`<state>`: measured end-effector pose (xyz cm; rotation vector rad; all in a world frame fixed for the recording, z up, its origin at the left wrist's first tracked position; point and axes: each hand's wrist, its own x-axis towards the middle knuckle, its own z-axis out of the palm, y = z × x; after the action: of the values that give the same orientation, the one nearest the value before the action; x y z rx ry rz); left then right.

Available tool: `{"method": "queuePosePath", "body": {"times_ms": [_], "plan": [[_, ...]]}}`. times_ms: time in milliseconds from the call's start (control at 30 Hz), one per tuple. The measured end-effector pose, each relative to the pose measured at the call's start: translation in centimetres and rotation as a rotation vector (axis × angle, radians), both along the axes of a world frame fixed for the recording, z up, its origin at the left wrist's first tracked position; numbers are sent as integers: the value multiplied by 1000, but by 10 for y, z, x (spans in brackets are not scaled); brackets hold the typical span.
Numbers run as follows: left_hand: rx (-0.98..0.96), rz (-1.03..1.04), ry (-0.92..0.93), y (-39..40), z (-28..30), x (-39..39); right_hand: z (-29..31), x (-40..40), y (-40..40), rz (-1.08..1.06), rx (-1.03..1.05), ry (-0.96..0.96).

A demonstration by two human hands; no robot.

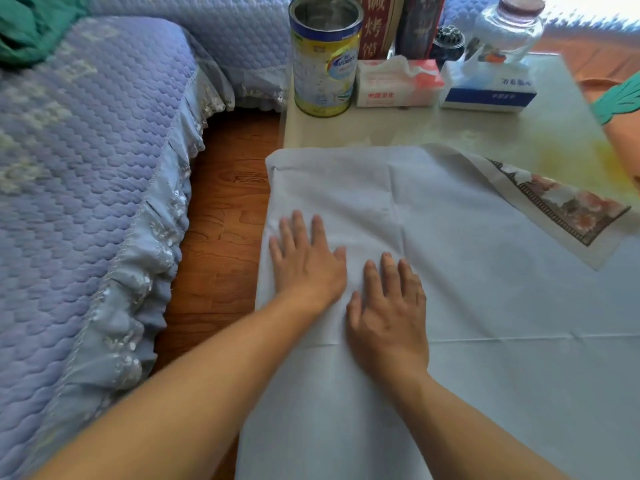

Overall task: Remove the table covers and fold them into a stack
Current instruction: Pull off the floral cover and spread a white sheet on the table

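Note:
A pale white-blue table cover (485,271) lies spread over the near part of the table, its plain underside up. At the right, a turned corner (568,206) shows its flowered, brown-bordered print. My left hand (306,258) lies flat with straight, spread fingers on the cover near its left edge. My right hand (389,306) presses flat on the cloth just beside it, fingers straight. A crease runs across the cover below my right hand.
The bare cream tabletop (450,129) at the back carries a tall tin (325,57), two tissue packs (398,84) (488,88), a glass jar (509,26) and boxes. A quilted purple sofa (86,168) stands left across a strip of wooden floor (221,220). Orange cloth (623,129) lies far right.

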<state>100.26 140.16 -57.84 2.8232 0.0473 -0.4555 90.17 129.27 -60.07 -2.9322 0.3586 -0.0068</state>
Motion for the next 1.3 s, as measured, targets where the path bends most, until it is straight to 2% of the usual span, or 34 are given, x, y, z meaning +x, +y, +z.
{"method": "queuePosePath", "body": {"times_ms": [167,300,367,533,667,767,967,1100,1233,1300], "plan": [[98,119,-136,-3,-16,-71,-4,0,-5,9,21,-60],[110,145,-197,-7,-19,-82,13,15,-6,-18,70,-72],[109,126,-203,-10,-19,-79,25,65,-11,20,84,-46],[118,134,-231,-7,-21,-80,50,237,12,429,99,31],[125,122,-226,-7,-21,-78,52,304,44,594,38,88],[129,122,-213,-7,-20,-77,49,316,51,627,-4,186],[132,114,-227,-8,-20,-77,46,335,62,543,-62,291],[138,121,-218,-9,-19,-77,51,339,62,485,-91,307],[146,122,-230,-10,-19,-77,57,346,49,531,-99,360],[153,124,-236,-9,-19,-78,54,345,45,541,-120,292]]}}
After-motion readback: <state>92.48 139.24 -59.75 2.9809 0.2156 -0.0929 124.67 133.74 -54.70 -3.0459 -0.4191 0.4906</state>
